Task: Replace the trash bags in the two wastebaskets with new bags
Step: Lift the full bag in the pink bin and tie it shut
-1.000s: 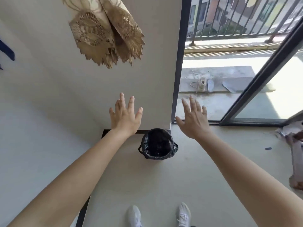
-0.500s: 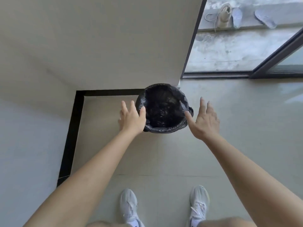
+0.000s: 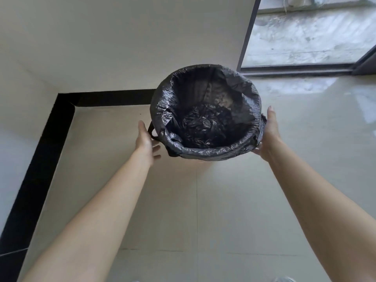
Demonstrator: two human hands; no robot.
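L hand (image 3: 145, 139) hung just beside the wastebasket's (image 3: 205, 157) left side, palm inward, fingers loose and a bit spread, gripping nothing; couldn't tell if it touched. R hand (image 3: 269, 133) lay flat against the right side, fingers straight, thumb up by the rim. The basket sat between them, near the room's corner.

Floor (image 3: 195, 210) was pale glossy tile w/ thin grout lines and window glare at right. White wall (image 3: 101, 37) behind, w/ a black baseboard (image 3: 50, 139).

Black bag (image 3: 203, 127) was crinkled, folded over the rim, w/ crumpled plastic at the bottom.

Dark door frame (image 3: 247, 31) and track stood right behind, w/ rough concrete (image 3: 305, 37) outside.
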